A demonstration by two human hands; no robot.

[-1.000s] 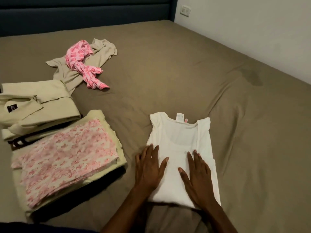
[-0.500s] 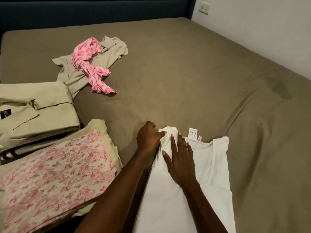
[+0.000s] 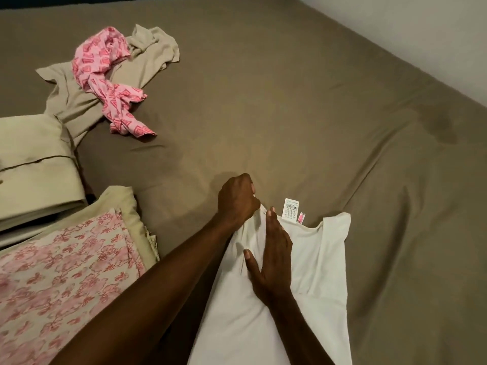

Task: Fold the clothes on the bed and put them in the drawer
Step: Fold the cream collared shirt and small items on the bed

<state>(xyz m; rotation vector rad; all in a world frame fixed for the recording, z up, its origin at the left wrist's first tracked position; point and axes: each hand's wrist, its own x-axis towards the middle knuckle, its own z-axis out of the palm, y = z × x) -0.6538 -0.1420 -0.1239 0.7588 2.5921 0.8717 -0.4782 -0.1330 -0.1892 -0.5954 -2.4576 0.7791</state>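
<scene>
A white sleeveless top [image 3: 316,264] lies flat on the brown bed [image 3: 290,101], neck label pointing away from me. My left hand [image 3: 237,198] grips the top's left shoulder strap with curled fingers. My right hand [image 3: 271,256] lies flat with straight fingers on the cloth just right of that strap, pressing it down. Further back on the left, a crumpled pink patterned garment [image 3: 105,75] lies across a beige garment [image 3: 79,93], both unfolded.
At the left edge sits a folded beige jacket [image 3: 34,164]. In front of it is a folded stack topped by a pink floral piece [image 3: 66,280]. A white wall [image 3: 421,35] borders the bed on the right. No drawer is in view.
Both hands moved from the top's lower part up to its left shoulder. My left hand took hold of the strap, and my right hand now presses beside it. The view moved closer.
</scene>
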